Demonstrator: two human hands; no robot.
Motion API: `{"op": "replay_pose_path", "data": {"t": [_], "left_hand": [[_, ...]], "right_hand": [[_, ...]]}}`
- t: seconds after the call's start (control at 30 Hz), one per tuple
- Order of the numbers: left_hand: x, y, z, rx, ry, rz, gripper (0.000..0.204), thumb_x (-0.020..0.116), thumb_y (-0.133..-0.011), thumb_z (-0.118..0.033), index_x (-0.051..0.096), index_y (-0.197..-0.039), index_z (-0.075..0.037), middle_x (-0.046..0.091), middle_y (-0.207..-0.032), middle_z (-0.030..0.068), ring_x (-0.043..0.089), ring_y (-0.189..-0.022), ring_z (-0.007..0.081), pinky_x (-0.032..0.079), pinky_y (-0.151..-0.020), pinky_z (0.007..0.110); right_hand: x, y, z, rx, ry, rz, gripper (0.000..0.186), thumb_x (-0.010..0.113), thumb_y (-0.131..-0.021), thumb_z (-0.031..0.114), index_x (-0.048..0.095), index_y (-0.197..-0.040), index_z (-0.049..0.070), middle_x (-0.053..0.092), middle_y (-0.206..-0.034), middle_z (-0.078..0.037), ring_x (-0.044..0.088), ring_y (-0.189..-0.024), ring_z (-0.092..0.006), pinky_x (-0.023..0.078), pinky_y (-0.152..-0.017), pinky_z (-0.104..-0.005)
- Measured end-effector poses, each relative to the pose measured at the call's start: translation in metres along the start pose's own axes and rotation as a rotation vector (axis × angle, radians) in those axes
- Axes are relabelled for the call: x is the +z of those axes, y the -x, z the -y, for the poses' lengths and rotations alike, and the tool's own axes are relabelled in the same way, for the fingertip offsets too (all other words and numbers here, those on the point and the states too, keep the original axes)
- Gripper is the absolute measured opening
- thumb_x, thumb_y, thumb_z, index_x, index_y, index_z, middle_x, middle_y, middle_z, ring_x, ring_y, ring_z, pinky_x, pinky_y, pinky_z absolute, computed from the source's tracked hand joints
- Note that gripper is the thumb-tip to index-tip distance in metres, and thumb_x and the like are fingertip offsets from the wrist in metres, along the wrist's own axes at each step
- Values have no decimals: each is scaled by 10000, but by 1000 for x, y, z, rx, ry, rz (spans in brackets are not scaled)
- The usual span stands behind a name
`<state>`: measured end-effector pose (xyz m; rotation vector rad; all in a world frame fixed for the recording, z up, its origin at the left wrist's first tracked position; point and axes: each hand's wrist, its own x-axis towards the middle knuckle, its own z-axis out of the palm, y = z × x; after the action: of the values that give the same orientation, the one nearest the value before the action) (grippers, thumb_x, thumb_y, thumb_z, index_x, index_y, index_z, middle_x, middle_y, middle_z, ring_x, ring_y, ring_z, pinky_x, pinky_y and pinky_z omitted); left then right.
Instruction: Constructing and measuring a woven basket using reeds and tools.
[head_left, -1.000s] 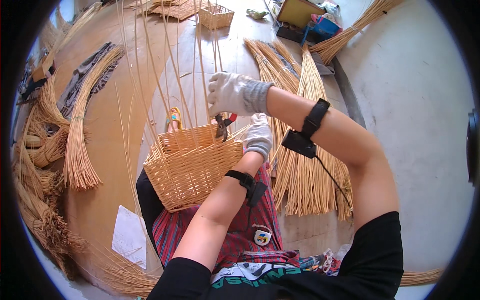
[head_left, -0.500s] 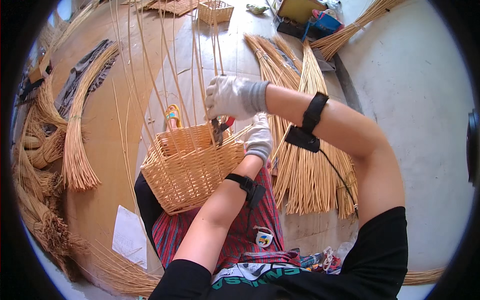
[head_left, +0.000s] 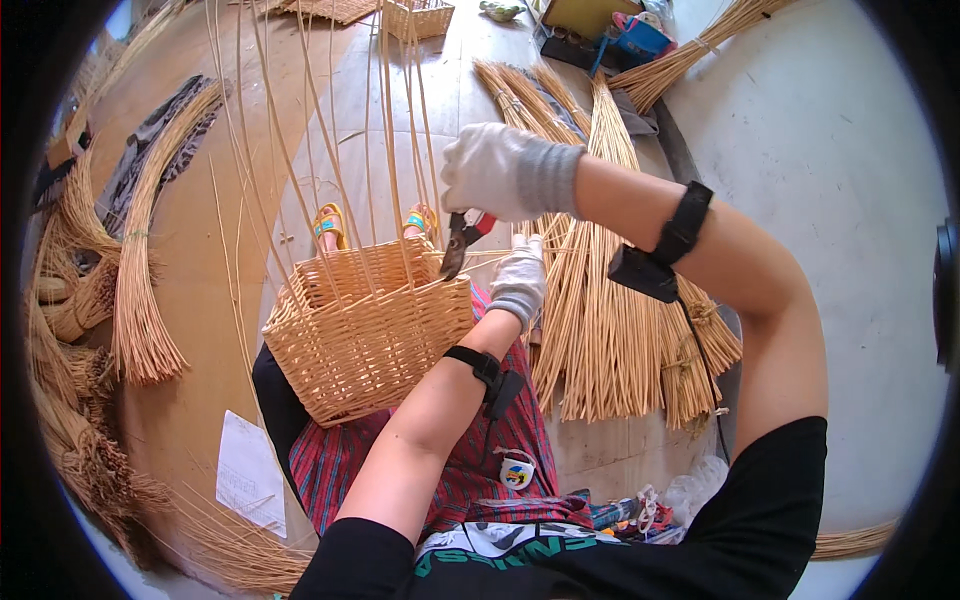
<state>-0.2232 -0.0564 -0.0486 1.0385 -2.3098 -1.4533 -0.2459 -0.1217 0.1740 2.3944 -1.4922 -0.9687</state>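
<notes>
On my lap sits a woven wicker basket, tilted, with long upright rods rising from its rim. My right hand, in a whitish glove with a grey cuff, is closed around pruning shears with a red handle. The dark blades point down at the basket's right corner, just above the rim. Beyond that corner, my gloved left hand is closed on thin wicker rods that stick out sideways from the basket. Its fingertips are partly hidden.
Bundles of wicker rods lie on the floor to the right, with more bundles at the left. Another basket and a blue container stand at the back. A paper sheet lies at lower left. Cables run from my arm straps.
My right hand and the shears have shifted right, and the blades now stand more apart from the upright rods. The basket appears slightly further left. A second sandalled foot shows behind it.
</notes>
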Motion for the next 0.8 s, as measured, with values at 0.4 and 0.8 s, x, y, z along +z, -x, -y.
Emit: {"op": "replay_pose_path", "data": {"t": [0.4, 0.8], "left_hand": [[1, -6, -20, 309, -239, -1, 410, 453, -972, -43, 571, -1361, -95, 637, -1312, 222, 663, -1131, 418, 545, -944, 502], [21, 21, -33, 450, -259, 148, 269, 550, -907, -82, 661, -1147, -32, 704, -1081, 229, 716, -969, 400, 580, -838, 469]], "right_hand": [[19, 27, 7, 69, 59, -7, 269, 804, -800, 238, 761, -1062, 197, 734, -975, -12, 710, -1039, -213, 571, -871, -364], [13, 42, 23, 105, 4, -55, 157, 790, -770, 246, 758, -907, 176, 729, -861, -12, 713, -941, -211, 568, -806, -353]]}}
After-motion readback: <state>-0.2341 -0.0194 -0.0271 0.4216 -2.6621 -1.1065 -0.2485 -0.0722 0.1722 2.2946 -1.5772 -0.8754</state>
